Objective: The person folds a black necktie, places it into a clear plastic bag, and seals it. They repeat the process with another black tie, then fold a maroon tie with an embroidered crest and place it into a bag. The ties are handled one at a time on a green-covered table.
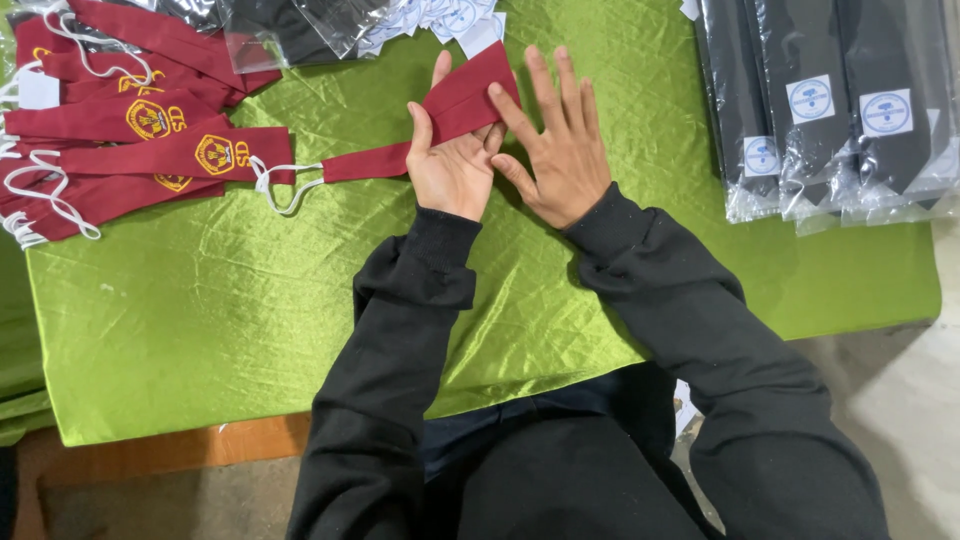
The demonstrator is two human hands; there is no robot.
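Folding work at mid-table: a maroon necktie point(440, 125) lies across a table covered by a wrinkled green satin cloth point(230, 320), with its wide end beneath the person's two hands and its narrow end running left to a white elastic loop point(283, 188). The left hand point(455, 160) lies palm up under the wide end, its thumb closed over the near edge of the fabric so that the tie is pinched between thumb and palm, while the fingertips show past the far edge. The right hand point(560, 140) rests just beside it, fingers spread and flat, the index finger pressing on the upper right corner of the tie and the palm lying on the green cloth. Both forearms wear black sleeves point(690, 310) that enter from the near edge. At far left, a pile of maroon neckties point(130, 130) with embroidered yellow crests and white elastic loops lies fanned out, near the narrow end of the handled tie. At far right, a row of dark neckties in clear plastic bags point(830, 110), each with a white label, lies well apart from the hands. Along the far edge, further bagged dark items point(330, 25) overlap one another. A wooden table edge point(170, 450) shows below the cloth at near left.
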